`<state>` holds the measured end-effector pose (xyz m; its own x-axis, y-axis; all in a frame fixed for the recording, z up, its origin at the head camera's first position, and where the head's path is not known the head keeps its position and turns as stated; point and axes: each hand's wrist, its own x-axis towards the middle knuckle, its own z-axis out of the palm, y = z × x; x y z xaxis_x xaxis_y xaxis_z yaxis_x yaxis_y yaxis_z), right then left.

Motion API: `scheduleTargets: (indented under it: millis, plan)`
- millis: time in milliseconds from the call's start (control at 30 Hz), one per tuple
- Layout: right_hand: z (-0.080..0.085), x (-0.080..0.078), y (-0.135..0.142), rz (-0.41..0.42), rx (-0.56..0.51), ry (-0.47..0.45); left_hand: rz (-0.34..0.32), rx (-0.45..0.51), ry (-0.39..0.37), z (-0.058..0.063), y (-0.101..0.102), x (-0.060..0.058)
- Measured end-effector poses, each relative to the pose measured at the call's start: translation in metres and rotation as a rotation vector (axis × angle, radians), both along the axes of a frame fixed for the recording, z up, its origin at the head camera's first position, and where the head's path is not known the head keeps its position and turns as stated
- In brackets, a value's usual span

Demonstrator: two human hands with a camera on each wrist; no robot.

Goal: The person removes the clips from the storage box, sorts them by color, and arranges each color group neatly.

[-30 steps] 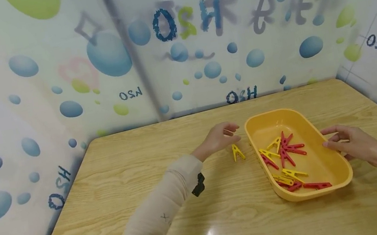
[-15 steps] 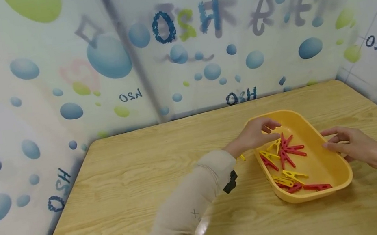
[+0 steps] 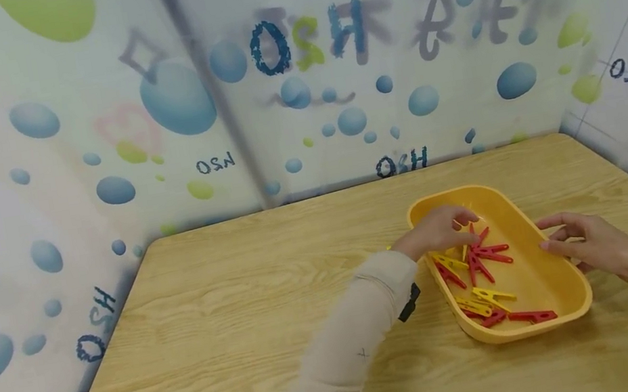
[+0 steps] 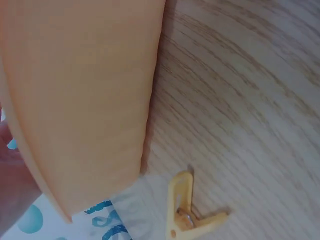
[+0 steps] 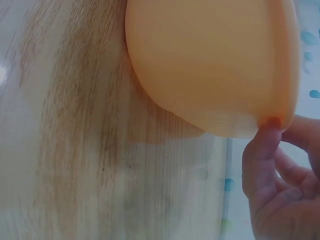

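Observation:
My left hand [image 3: 442, 228] reaches down into a yellow plastic basin [image 3: 551, 254], thumb and forefinger apart. Its fingertips are right at the red clothespins [image 3: 492, 255] in the middle. Yellow clothespins [image 3: 493, 294] lie mixed with more red ones along the basin's near and left sides. On the right, my right hand [image 3: 590, 245] pinches the basin's rim; the right wrist view shows its fingers [image 5: 262, 160] at the rim. A single yellow clothespin [image 4: 182, 212] lies on the table outside the basin, mostly hidden behind the left hand in the head view.
The wood-grain table [image 3: 247, 316] reaches back to a patterned curtain [image 3: 321, 85] with blue and green bubbles. Similar sheets hang at both sides. Dark camera mounts sit on both wrists, and the left sleeve [image 3: 349, 341] crosses the table's front.
My left hand has moved right from beside the loose yellow clothespin, over the basin's rim, and down into the basin. The right hand has stayed at the rim.

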<state>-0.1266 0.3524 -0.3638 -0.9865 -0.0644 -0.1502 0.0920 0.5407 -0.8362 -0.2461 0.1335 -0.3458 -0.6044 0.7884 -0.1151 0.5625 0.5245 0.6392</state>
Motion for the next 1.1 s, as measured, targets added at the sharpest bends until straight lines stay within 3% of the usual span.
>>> scheduleTargets:
  millis: [233,500,733,1100]
  plan:
    - [0.002,0.002,0.001,0.000,0.001,0.000,0.024,-0.113,0.035,-0.002,0.011,-0.003]
    - [0.003,0.003,0.003,-0.005,-0.007,-0.016,0.102,-0.159,-0.093,-0.005,0.021,-0.003]
    - [0.001,0.004,0.002,-0.011,-0.020,-0.012,0.167,-0.185,-0.108,-0.008,0.023,0.001]
    - [0.000,0.000,0.001,-0.008,-0.016,-0.031,0.255,-0.190,-0.196,-0.013,0.024,-0.001]
